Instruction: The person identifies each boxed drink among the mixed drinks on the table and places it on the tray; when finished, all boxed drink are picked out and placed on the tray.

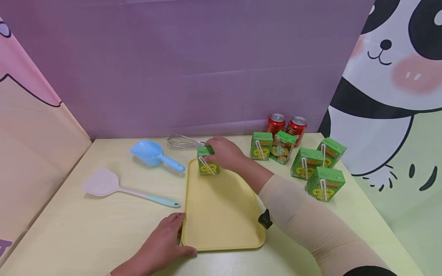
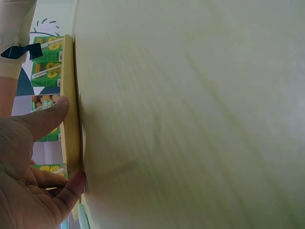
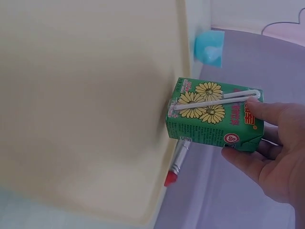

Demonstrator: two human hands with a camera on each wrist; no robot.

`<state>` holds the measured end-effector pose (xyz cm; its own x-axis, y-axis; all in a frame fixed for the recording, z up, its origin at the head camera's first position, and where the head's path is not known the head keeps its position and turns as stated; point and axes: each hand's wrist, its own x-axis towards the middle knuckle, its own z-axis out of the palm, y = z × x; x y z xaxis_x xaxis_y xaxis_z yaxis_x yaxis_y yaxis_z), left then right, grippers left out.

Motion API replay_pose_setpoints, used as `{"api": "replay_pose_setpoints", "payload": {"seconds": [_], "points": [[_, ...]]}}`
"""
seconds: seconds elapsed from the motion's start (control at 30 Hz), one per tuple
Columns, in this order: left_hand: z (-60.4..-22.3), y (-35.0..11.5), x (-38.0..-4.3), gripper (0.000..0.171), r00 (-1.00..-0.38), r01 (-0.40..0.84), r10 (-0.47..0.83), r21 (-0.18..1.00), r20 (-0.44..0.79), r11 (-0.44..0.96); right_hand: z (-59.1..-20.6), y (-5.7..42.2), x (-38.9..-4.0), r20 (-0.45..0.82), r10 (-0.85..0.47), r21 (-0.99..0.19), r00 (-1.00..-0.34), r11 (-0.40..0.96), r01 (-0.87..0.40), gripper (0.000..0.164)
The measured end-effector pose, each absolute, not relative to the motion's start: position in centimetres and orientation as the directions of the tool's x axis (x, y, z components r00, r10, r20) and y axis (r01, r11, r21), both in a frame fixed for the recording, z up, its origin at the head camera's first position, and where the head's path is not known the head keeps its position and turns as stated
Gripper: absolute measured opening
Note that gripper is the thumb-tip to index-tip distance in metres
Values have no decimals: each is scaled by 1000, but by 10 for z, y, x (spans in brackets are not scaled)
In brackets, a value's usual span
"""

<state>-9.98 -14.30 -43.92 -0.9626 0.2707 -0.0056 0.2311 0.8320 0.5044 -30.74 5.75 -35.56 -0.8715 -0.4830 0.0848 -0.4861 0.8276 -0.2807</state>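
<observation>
My right hand (image 1: 226, 154) grips a green juice box (image 3: 214, 114) by its top end, with the thumb and fingers on opposite sides. The box, with yellow flowers and a white straw on its side, stands upright at the far left corner of a yellow tray (image 1: 224, 214). At the tray's near left corner is my left hand (image 1: 165, 242), its thumb on the front edge and its fingers along the left side. Seen in the left wrist view, thumb and fingers hold the tray's rim (image 2: 70, 138). A whisk (image 1: 184, 142) lies just behind the right hand, its handle partly hidden.
Left of the tray lie a blue scoop (image 1: 148, 153) and a pale spatula (image 1: 103, 183) with a turquoise handle. Several more juice boxes (image 1: 325, 184) stand on the right, two red cans (image 1: 297, 128) behind them. A purple backdrop (image 1: 207, 69) rises at the table's far edge.
</observation>
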Motion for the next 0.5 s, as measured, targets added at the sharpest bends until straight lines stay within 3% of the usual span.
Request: {"api": "replay_pose_setpoints", "payload": {"seconds": [0.5], "points": [[-438,-142,-98,103,-961,240,275,496,3,835,-360,44,-310,58,-488,-286,-871,828,-483,58]]}}
